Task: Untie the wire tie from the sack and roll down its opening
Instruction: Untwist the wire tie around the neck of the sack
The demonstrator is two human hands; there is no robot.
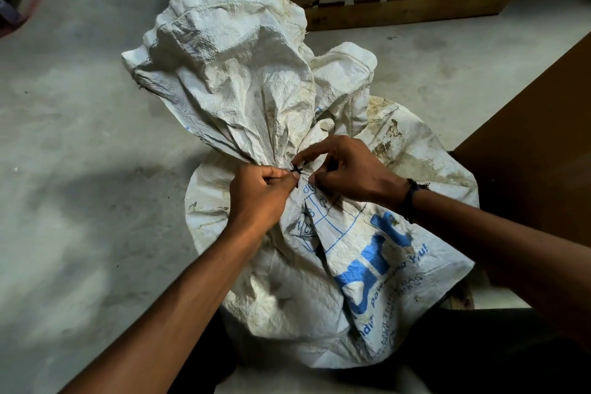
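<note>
**Woven plastic neck, tie not yet off**

White woven sack, stained and printed in blue, stands on a grey concrete floor directly below the person, its loose top bunched and flaring upward above a cinched neck. A thin dark wire tie circles that neck, its twisted ends sticking out between the two hands. The left hand is curled tight, clamping the gathered fabric just beneath the tie with its thumb up against the wire. The right hand pinches at the twisted ends with finger and thumb; whether it has the wire itself or only the cloth beside it is too small to tell.

By my reading this is the first step, the untwisting, with the rolling down wholly ahead. The next move likely calls for turning the ends against their twist while the left hand keeps the neck from spinning along.

A wooden pallet lies beyond the sack, and a brown board stands just beside it on the right.
</note>
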